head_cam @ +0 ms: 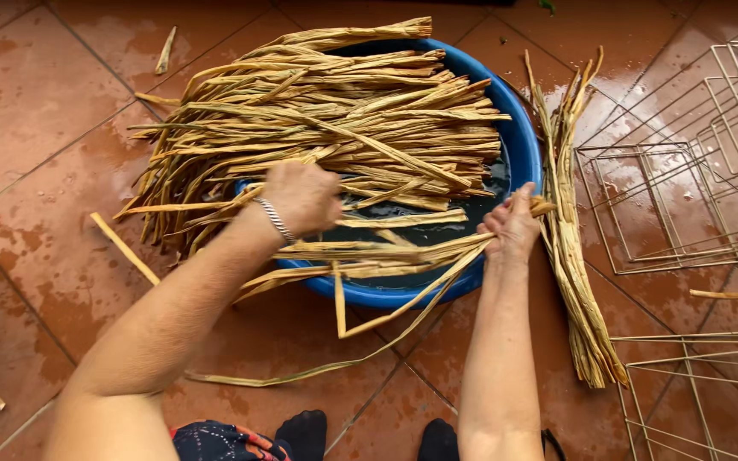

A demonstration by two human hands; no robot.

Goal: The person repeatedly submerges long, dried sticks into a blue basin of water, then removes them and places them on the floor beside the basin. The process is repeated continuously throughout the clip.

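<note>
Wet terracotta floor tiles (36, 111); blue basin (523, 137) heaped with dried strips (343, 111); left hand (301, 196) and right hand (512, 226) grasp strips; wire frames (676, 188) beside.

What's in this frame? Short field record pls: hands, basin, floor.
left hand: shut on strips, bracelet on wrist
right hand: grips the same strips at the basin rim
strips: dried, tan, span the basin between the hands
basin: blue, round, dark water inside, big pile across the top
bundle: on wet tiles, right of basin
wire frames: far right, on floor
</note>
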